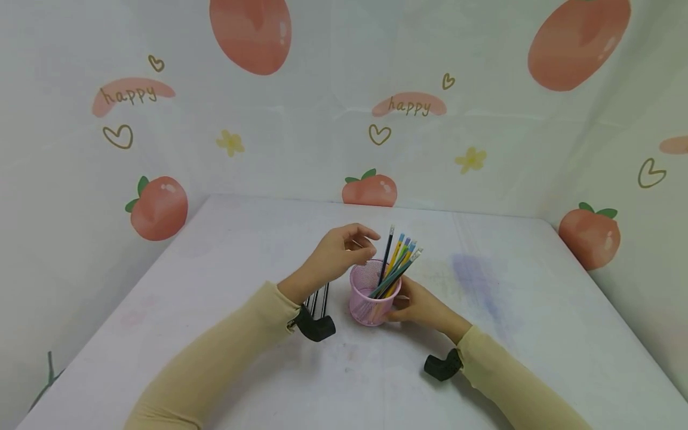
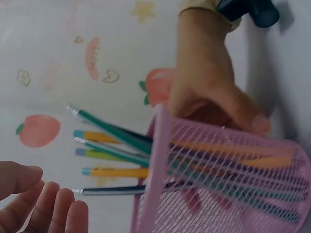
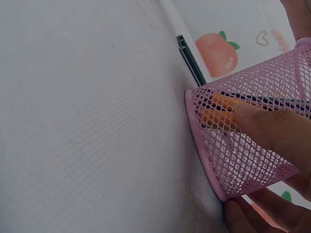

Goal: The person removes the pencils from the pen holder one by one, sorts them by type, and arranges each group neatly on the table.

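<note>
A pink mesh pencil cup [image 1: 367, 307] stands upright on the table, its wall held between the thumb and fingers of my right hand [image 1: 421, 303]. Several pencils [image 1: 396, 263] in yellow, green and dark colours lean inside it, eraser ends up. Just left of the rim hovers my left hand [image 1: 344, 248], fingers loosely bent. In the left wrist view, a gap shows between the left thumb and fingers [image 2: 46, 208], with nothing held; the tip of a dark pencil [image 2: 109, 191] is close beside them. The right thumb [image 3: 272, 128] presses the mesh in the right wrist view.
Several dark, slim pens or pencils [image 1: 317, 298] lie on the table left of the cup, partly hidden by the left wrist. The white table [image 1: 226, 257] has a purple stain at right. Behind it hangs a white cloth [image 1: 322, 77] printed with peaches. Each wrist wears a black camera mount [image 1: 443, 365].
</note>
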Demonstrator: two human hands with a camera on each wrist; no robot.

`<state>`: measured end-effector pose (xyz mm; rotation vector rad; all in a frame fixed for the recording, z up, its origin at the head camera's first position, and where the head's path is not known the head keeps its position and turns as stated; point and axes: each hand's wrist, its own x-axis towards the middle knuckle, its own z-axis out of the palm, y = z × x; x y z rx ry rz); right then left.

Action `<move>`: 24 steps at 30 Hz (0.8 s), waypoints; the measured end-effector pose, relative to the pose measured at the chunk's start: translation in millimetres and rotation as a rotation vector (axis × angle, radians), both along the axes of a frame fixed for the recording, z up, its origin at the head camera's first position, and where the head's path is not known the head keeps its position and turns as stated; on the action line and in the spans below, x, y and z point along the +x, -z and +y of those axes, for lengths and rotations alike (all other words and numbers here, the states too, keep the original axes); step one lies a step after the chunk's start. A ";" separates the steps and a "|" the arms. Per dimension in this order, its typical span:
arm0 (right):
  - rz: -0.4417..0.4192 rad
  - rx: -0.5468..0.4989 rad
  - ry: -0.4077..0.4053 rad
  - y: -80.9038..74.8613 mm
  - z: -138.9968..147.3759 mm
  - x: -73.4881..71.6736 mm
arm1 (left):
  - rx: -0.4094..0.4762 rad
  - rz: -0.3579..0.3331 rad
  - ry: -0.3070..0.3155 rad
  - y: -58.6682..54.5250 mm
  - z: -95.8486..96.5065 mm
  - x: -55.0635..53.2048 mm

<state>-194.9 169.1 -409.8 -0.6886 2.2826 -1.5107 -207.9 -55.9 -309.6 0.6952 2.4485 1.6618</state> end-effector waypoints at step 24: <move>0.012 -0.026 -0.046 0.3 2.3 -0.1 | -0.200 0.076 0.138 22.7 27.1 12.5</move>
